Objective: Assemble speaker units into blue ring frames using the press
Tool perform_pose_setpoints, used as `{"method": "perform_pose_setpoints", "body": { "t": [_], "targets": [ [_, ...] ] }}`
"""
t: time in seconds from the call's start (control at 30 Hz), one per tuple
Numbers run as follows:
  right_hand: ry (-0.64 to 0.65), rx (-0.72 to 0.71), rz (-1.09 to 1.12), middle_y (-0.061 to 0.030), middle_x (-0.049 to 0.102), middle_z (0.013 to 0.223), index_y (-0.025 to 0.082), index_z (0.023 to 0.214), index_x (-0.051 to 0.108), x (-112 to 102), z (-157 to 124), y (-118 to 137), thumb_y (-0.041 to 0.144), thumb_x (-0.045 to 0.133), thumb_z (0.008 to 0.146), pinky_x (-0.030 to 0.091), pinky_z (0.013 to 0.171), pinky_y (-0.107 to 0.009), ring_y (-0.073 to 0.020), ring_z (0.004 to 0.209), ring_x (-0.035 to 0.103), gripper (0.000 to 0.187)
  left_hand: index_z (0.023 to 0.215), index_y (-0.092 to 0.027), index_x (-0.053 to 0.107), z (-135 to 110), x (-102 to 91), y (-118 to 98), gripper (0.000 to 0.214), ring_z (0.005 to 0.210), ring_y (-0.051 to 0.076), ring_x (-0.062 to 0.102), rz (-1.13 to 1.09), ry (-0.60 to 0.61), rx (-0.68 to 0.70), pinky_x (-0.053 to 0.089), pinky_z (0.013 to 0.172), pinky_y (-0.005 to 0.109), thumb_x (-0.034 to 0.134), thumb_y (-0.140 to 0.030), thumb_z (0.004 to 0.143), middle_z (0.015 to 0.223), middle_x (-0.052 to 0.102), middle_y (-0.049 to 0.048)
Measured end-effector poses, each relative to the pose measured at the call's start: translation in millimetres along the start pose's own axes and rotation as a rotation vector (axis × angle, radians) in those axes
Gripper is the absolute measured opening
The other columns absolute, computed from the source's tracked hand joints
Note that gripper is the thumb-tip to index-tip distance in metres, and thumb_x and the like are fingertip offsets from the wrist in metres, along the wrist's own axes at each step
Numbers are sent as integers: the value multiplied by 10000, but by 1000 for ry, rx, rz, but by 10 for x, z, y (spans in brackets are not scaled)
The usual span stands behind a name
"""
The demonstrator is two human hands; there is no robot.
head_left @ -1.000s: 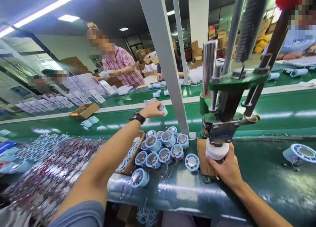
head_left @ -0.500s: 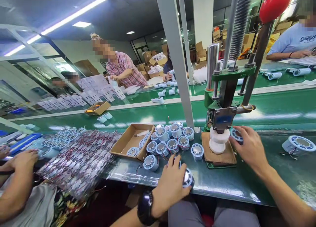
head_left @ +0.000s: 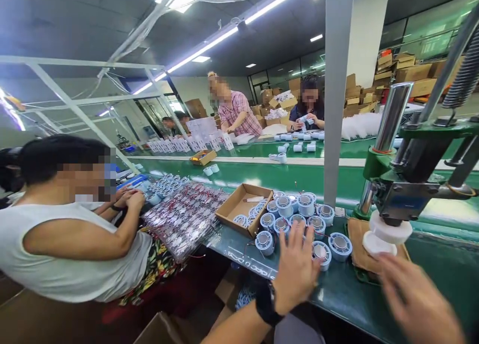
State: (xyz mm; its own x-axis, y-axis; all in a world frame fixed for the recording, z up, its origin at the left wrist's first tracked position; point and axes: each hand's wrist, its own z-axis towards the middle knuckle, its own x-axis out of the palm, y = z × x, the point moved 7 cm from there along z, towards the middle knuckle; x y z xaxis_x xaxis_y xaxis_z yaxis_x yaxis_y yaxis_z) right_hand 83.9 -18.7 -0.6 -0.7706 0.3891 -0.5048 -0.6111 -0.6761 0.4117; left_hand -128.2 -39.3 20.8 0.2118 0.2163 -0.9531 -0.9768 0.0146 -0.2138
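Note:
My left hand (head_left: 297,259) is over the front of a cluster of light-blue round motor-like units (head_left: 284,206), its fingers spread. Just right of its fingertips stands one such unit (head_left: 321,255) with a grey metal disc on top. Another unit (head_left: 340,246) stands between it and the hand press (head_left: 406,197). My right hand (head_left: 415,294), blurred by motion, is in front of the press with its fingers stretched out and nothing visible in them. Its fingertips are close to the lower white block (head_left: 376,244) on the cardboard-covered base (head_left: 357,239).
A cardboard box (head_left: 224,212) with blue rings stands left of the cluster. Beyond it lies a sheet of wired silvery parts (head_left: 181,217), beside a seated co-worker (head_left: 86,229). A grey post (head_left: 335,109) rises behind the units. More people work across the green belt (head_left: 247,177).
The view has swung left. My left hand has let go of the unit at the table edge, which stands among the others. My right hand has come in front of the press; its unit is no longer visible.

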Motion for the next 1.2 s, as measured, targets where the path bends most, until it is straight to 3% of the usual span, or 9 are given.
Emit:
{"method": "perform_pose_setpoints", "body": {
  "t": [0.07,0.17,0.3,0.47,0.67,0.83,0.97,1.07,1.2],
  "targets": [
    [76,-105,-54,-97,632,1259,413,1414,536,261,-40,306,347,423,996,585,877,-547,-340,1100,639,438,1480,-293,490,140,-392,466,462,1465,369,393,38,-9,-99,291,1229,603,449,-263,1021,1557,478,110],
    [105,-156,-188,-148,613,1317,250,1285,657,556,-65,607,267,461,979,569,890,-515,-348,1120,612,364,1319,-191,589,469,-802,1361,367,1207,292,617,78,90,-247,508,1035,545,611,-359,994,1351,611,117],
    [47,-154,-190,-135,650,1290,199,1127,696,605,-84,670,268,482,999,544,922,-473,-315,1127,590,259,1224,-179,632,760,-739,2165,295,1046,231,671,82,326,-303,587,892,428,648,-342,978,1240,652,91],
    [35,-263,-136,-95,687,1266,198,1199,653,413,-210,551,209,468,990,536,944,-440,-290,1173,601,280,1220,-176,634,796,-386,2475,297,1038,234,674,74,473,-316,590,882,424,651,-345,976,1230,656,85],
    [81,-324,-129,-111,706,1218,169,1216,611,241,-372,473,203,486,949,571,878,-397,-278,1108,655,297,1244,-172,620,856,-395,2665,318,1052,237,668,6,378,-353,587,894,441,646,-345,979,1251,646,95],
    [49,-288,-110,-163,687,1181,175,1027,605,325,-155,536,329,440,1003,614,815,-393,-285,1093,690,227,1216,-156,627,861,-643,2652,303,985,219,684,-77,192,-366,601,842,412,646,-346,980,1186,666,84],
    [76,-248,-99,-167,684,1214,160,1092,610,389,-59,525,310,395,1019,635,789,-364,-264,1064,719,272,1068,-140,659,600,-914,2351,196,866,183,696,-160,-2,-291,602,795,372,636,-315,982,1015,703,53],
    [157,-209,-58,-146,690,1240,166,1189,613,281,-167,501,274,416,1009,640,810,-330,-230,1045,730,287,963,-185,663,143,-873,1769,141,896,213,704,-245,-162,-158,595,852,389,539,-249,980,968,729,63],
    [278,-113,-9,-129,670,1307,189,1230,617,10,-367,453,226,459,982,621,897,-327,-222,1136,697,296,931,-256,686,-461,-295,656,192,911,236,706,-405,-193,86,589,855,387,495,-235,942,925,741,57]
  ]
}}
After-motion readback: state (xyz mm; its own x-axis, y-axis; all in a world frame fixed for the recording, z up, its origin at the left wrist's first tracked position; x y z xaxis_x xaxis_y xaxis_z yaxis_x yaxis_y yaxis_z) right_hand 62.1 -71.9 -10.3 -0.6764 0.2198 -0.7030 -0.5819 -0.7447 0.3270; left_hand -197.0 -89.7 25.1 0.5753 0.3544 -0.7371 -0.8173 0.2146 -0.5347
